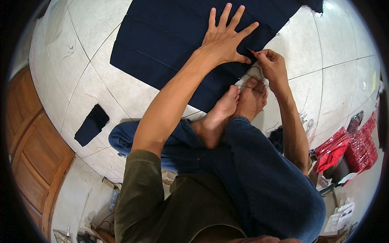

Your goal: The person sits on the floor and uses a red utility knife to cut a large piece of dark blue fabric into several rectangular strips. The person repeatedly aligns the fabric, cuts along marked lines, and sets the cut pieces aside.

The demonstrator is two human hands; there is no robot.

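fingers of the right hand [274,68] pinch a small red tool [253,52], its thin tip directed to the edge of the dark blue cloth [162,44]. this cloth lies on the tiled floor [302,48], in front of the bare feet [249,101]. on it the left hand [223,43] rests flat, its fingers spread wide and grasping nothing. further left lies a smaller dark piece [92,125], then a wooden door [42,154]; to the right, red packets [332,150].
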